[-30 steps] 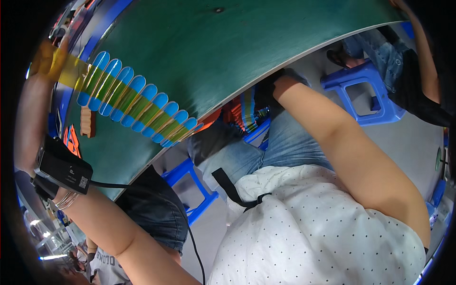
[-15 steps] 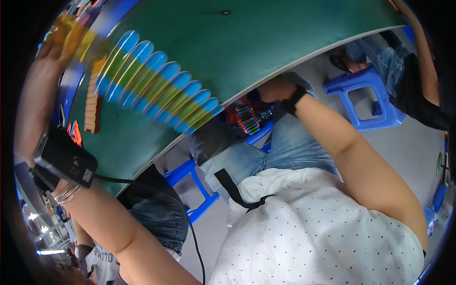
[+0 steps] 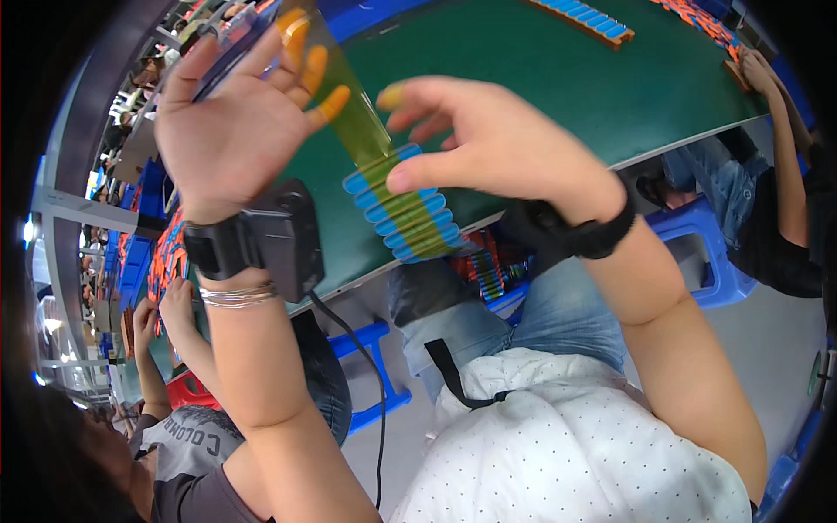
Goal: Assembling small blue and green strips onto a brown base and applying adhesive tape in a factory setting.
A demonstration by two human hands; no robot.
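My left hand (image 3: pixel 235 131) is raised over the table's far left part, palm up with fingers outstretched and yellow finger covers on several fingertips. A strip of yellow clear tape (image 3: pixel 362 131) runs down beside those fingers; whether they touch it I cannot tell. Several blue oval-ended flat pieces (image 3: pixel 410 228) sit in a row along its lower part, reaching the table's near edge. My right hand (image 3: pixel 506 144), slightly blurred, hovers over the strip's upper pieces. Its thumb is apart from its curved fingers, with nothing visible between them.
The green table (image 3: pixel 514 70) carries an orange ridged rack of blue pieces (image 3: pixel 588 17) at the back. Red-orange pieces (image 3: pixel 697 22) lie far right. Co-workers' hands (image 3: pixel 758 70) work at the right and lower left. A blue stool (image 3: pixel 697 240) stands right; a black cable (image 3: pixel 370 366) hangs from my left wrist.
My left hand has moved right and turned palm up. My right hand has risen from my lap to above the strip. The strip of blue pieces has shifted right and lower.
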